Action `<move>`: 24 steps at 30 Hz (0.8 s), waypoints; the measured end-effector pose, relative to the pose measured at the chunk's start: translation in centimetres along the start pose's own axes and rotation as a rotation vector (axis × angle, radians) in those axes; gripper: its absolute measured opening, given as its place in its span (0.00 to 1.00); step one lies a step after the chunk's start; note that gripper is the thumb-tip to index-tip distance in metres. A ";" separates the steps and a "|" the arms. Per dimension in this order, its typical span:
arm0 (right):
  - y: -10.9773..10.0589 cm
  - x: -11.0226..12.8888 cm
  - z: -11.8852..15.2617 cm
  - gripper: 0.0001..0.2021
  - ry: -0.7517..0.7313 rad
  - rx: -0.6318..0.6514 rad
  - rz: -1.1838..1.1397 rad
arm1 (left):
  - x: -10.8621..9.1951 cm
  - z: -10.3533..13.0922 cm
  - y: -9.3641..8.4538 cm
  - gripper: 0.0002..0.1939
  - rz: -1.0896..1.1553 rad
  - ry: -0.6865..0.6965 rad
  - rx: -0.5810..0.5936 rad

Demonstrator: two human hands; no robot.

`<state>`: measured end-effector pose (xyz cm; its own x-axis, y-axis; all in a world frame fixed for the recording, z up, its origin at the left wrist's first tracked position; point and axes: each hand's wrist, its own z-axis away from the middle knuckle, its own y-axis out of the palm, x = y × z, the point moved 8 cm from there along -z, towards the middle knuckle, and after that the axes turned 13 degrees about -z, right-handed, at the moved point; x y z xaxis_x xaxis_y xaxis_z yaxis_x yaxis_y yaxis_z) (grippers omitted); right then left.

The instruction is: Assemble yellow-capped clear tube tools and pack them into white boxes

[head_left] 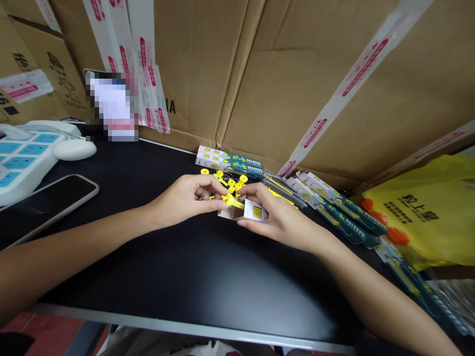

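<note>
My right hand (280, 213) is closed around a small white cardboard box (256, 211), whose end flap stands open toward the left. At that open end my left hand (191, 195) pinches the yellow head of a spring scale (233, 200); its slim body reaches into the box, where the rest is hidden. Just behind both hands lies a loose heap of yellow plastic parts (239, 181) with ring-shaped ends and thin wire hooks. Some of the heap is covered by my fingers.
Stacked printed boxes (230, 160) stand behind the heap, with more boxes (334, 207) to the right. Clear tubes (284, 190) lie between them. A yellow bag (423, 207) is at far right; a phone (55, 205) and power strip (29, 153) are left. Cardboard (315, 74) walls the back.
</note>
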<state>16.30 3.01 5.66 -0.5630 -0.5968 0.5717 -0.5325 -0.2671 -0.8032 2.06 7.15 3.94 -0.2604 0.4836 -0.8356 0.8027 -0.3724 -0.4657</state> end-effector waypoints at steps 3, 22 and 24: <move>0.2 0.1 0.1 0.19 0.001 -0.013 0.009 | -0.8 0.3 -0.2 0.10 -0.082 0.076 -0.065; 2.2 0.8 0.1 0.14 -0.018 -0.028 0.264 | -0.1 1.2 2.3 0.08 -0.418 0.124 0.091; 2.7 0.9 0.1 0.13 -0.017 -0.015 0.285 | -0.4 1.4 2.6 0.07 -0.524 0.188 0.088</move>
<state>14.42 1.74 3.96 -0.6808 -0.6588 0.3200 -0.3632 -0.0757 -0.9286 3.50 4.86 2.63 -0.5059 0.7514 -0.4236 0.5419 -0.1053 -0.8338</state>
